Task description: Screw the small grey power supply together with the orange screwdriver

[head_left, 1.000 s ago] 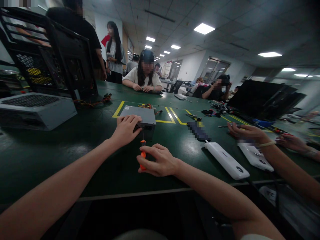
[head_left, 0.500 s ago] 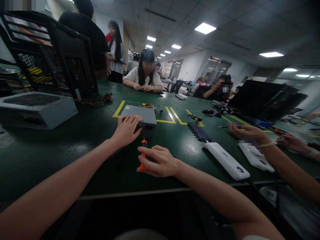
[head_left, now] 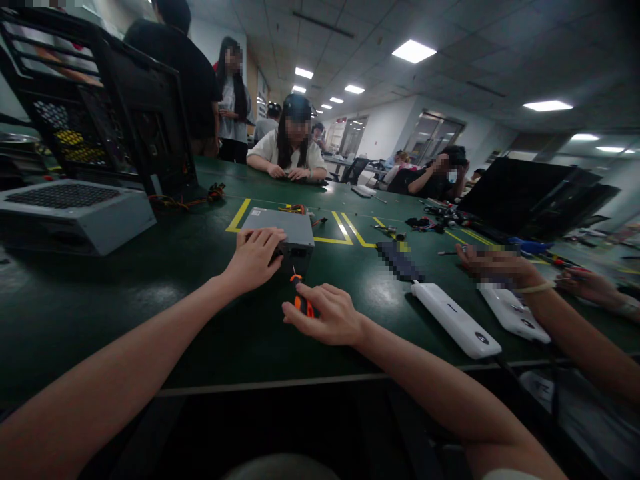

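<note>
Screwdriver (head_left: 299,303) in right grip (head_left: 330,315), box (head_left: 289,227) beyond

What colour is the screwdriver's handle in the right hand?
Orange and black, seen best in the head view: screwdriver handle, right hand.

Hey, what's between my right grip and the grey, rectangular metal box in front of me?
In the head view, an orange-and-black screwdriver points from your right grip toward the grey, rectangular metal box, above the green tabletop; whether its tip touches is unclear.
</note>
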Tool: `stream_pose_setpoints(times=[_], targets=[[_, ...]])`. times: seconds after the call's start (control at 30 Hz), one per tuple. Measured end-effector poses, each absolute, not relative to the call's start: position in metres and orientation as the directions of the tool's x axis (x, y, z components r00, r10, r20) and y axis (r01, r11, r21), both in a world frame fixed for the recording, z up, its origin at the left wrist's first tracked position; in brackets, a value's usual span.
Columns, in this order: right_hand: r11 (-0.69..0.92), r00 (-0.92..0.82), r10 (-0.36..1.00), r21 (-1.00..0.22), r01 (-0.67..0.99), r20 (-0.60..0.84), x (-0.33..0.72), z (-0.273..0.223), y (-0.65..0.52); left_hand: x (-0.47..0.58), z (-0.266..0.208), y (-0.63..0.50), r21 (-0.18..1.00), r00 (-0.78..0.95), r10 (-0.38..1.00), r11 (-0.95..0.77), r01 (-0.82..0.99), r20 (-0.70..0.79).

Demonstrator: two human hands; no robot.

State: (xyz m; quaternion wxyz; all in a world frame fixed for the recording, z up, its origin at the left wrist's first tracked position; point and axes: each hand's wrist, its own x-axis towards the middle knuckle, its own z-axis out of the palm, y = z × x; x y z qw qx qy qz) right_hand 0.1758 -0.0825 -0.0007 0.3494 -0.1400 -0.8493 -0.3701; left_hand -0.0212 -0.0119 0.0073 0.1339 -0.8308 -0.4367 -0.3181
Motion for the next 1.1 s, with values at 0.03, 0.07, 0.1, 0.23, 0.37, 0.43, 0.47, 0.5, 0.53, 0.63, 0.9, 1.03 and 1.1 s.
stream_pose_setpoints(times=[0.03,0.07,0.1,0.23,0.37,0.43,0.47,0.5,0.53,0.63,0.9,1.03,1.1], targets=[[0.672,-0.702,-0.018,0.529,0.518,0.712,0.176,-0.002,-0.082,-0.021,0.007,-0.012,0.056,0.416,0.641,-0.583,0.811,0.644],[0.665,-0.688,-0.012,0.520,0.536,0.725,0.175,-0.004,-0.081,-0.021,0.007,-0.012,0.057,0.415,0.643,-0.582,0.811,0.644],[0.665,-0.680,-0.005,0.510,0.545,0.733,0.174,-0.004,-0.082,-0.021,0.007,-0.012,0.057,0.414,0.644,-0.580,0.813,0.644],[0.678,-0.730,0.017,0.529,0.511,0.683,0.168,-0.003,-0.086,-0.021,0.007,-0.012,0.053,0.414,0.644,-0.577,0.815,0.643],[0.686,-0.762,-0.012,0.560,0.464,0.647,0.164,-0.001,-0.088,-0.021,0.006,-0.012,0.048,0.418,0.642,-0.578,0.815,0.643],[0.670,-0.746,-0.028,0.566,0.480,0.666,0.163,-0.002,-0.086,-0.021,0.006,-0.011,0.041,0.423,0.637,-0.580,0.813,0.644],[0.656,-0.728,-0.031,0.564,0.502,0.685,0.163,-0.002,-0.085,-0.021,0.006,-0.011,0.036,0.427,0.635,-0.583,0.812,0.644],[0.642,-0.708,-0.031,0.557,0.527,0.706,0.163,-0.002,-0.085,-0.022,0.006,-0.011,0.034,0.430,0.632,-0.585,0.810,0.644],[0.632,-0.689,-0.028,0.548,0.549,0.724,0.163,-0.002,-0.084,-0.022,0.005,-0.010,0.035,0.432,0.631,-0.588,0.808,0.644],[0.633,-0.681,-0.016,0.535,0.560,0.732,0.163,-0.003,-0.086,-0.022,0.005,-0.010,0.048,0.428,0.631,-0.594,0.803,0.646],[0.589,-0.665,-0.041,0.556,0.587,0.746,0.167,0.005,-0.089,-0.021,0.004,-0.011,0.041,0.427,0.634,-0.587,0.809,0.645],[0.598,-0.700,-0.023,0.571,0.563,0.714,0.169,0.007,-0.090,-0.021,0.004,-0.011,0.027,0.430,0.625,-0.585,0.810,0.651],[0.590,-0.697,-0.040,0.580,0.562,0.716,0.169,0.006,-0.089,-0.022,0.004,-0.010,0.022,0.433,0.626,-0.584,0.812,0.649]])
